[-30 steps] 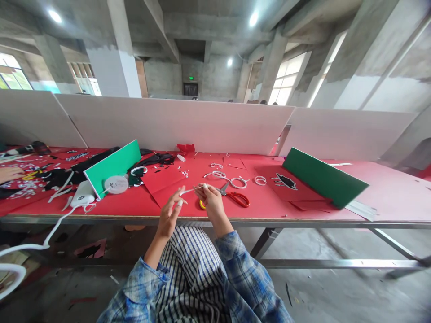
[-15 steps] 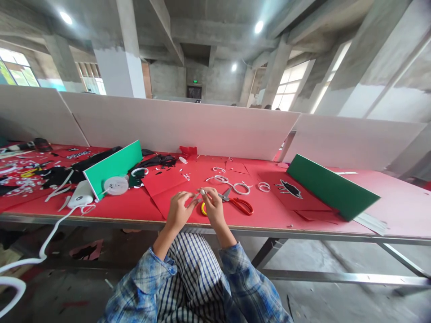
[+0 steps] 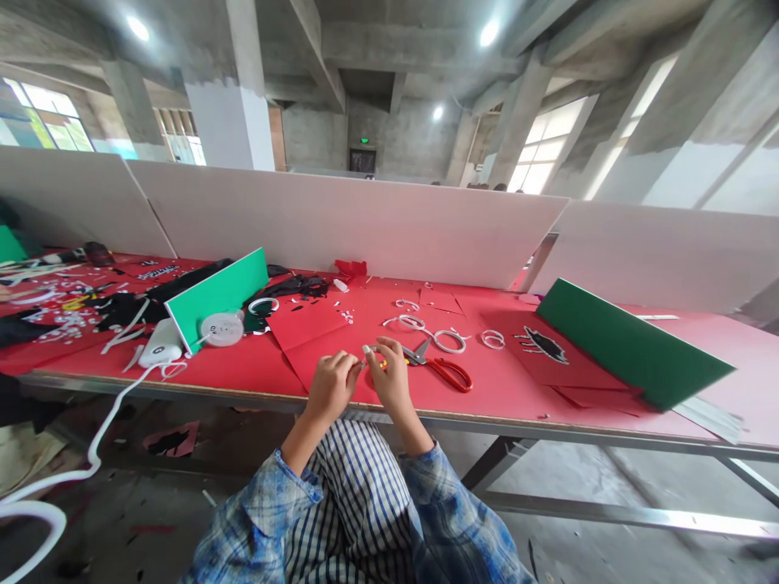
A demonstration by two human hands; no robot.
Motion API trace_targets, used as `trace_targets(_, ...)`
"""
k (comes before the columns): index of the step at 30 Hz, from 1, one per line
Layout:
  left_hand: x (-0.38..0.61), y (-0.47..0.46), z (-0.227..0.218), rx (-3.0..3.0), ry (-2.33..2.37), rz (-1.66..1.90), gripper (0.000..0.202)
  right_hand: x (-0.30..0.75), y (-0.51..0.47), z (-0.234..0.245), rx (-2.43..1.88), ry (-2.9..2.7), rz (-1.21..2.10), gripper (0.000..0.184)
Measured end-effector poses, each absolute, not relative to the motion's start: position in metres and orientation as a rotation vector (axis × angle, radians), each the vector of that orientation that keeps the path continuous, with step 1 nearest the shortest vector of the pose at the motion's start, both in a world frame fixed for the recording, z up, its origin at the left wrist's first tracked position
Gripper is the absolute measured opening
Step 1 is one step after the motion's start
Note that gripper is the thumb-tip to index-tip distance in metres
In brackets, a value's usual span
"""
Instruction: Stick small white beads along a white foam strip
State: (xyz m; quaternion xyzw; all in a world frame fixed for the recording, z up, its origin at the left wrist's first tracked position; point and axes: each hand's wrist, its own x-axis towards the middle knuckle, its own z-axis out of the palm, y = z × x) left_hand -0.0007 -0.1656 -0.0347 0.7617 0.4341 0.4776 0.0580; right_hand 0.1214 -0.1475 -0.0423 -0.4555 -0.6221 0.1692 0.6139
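- White piece (image 3: 363, 358): small and thin, held just above the near edge of the red table (image 3: 243, 369), between the two hands. The fingers hide most of it, so its shape cannot be told.
- The left hand (image 3: 332, 381) and right hand (image 3: 393, 380) meet fingertip to fingertip. Each pinches one end of the white piece, thumb pressed against forefinger.
- The pinch sits almost over the table's near edge. If either hand slackened, the piece would probably fall to the striped lap (image 3: 346, 495) or the floor rather than the tabletop, and be hard to find there.
- It looks flimsy. An uneven pull or twist between the two pinches could crease or tear it.
- The red-handled scissors (image 3: 450, 371) lie just right of the right hand, blades towards it. A careless sideways sweep of that hand could strike the blades, or push the scissors into the white rings (image 3: 449, 341) just beyond.
- Something yellow (image 3: 382, 364) shows under the right fingers. It is mostly covered, and I cannot tell whether it is touched.
- The white cable (image 3: 103, 422) hangs off the near edge well to the left. A caught knee or sleeve could drag the white round device (image 3: 222, 328) with it.
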Motion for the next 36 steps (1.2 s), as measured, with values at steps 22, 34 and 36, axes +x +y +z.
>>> trace_targets(22,-0.014,-0.195,-0.022,2.187,1.108,1.411,0.069,0.117,-0.183,-0.037,-0.891,-1.624,0.400,0.022)
trace_targets(34,-0.024,-0.210,-0.006,1.996,1.707,1.516,0.091,0.111,-0.191,-0.043,-1.028,-1.211,0.533,0.042)
trace_targets(36,-0.028,-0.208,-0.005,1.964,1.660,1.725,0.079,0.108,-0.199,-0.038,-1.003,-1.201,0.620,0.045)
